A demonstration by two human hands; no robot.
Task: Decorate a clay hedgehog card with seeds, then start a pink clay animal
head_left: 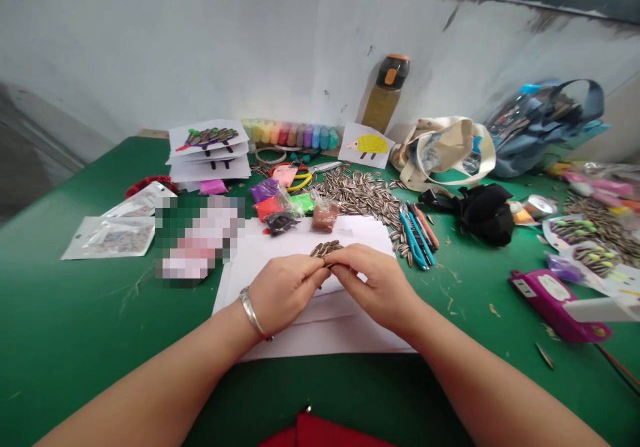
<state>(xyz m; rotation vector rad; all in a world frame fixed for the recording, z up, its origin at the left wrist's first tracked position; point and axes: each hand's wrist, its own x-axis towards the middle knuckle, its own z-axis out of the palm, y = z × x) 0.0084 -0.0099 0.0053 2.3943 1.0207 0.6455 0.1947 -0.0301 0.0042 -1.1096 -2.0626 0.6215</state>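
Note:
My left hand (283, 294), with a silver bracelet at the wrist, and my right hand (377, 286) meet over a stack of white paper (320, 314). Between their closed fingertips is a small cluster of striped sunflower seeds (324, 248); what lies under it is hidden by the fingers. Just beyond the hands sit bagged lumps of coloured clay, among them a brown one (325, 217), a black one (281, 222) and a purple one (265, 190). A large heap of loose sunflower seeds (357, 190) spreads behind the paper.
Blue pens (417, 237) lie right of the paper, and yellow-handled scissors (303, 179) behind the clay. Hedgehog pictures (210, 144) are stacked back left; a yellow hedgehog card (367, 146) leans by a bottle (385, 97). A magenta device (557, 304) is at right, seed packets (113, 237) at left.

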